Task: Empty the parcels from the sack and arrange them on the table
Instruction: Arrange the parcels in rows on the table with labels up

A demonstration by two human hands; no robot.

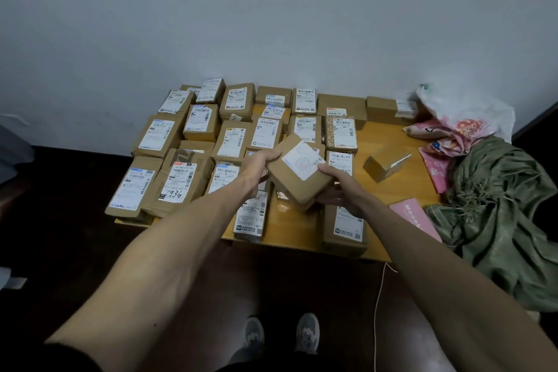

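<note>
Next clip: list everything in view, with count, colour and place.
parcels: over twenty, brown with white labels, in rows on the table's left and middle
held parcel: one, brown, white label, tilted above the rows
small box: one, brown, alone right of the rows
table: one, orange-brown, under the parcels
sack: one, green, crumpled over the table's right edge
envelope: one, pink, beside the sack
pink bag: one, patterned, table's far right
white bag: one, behind the pink bag
cord: one, white, below the table
shoes: two, grey, bottom of view
left hand: grips the held parcel's left edge
right hand: holds its right side
</note>
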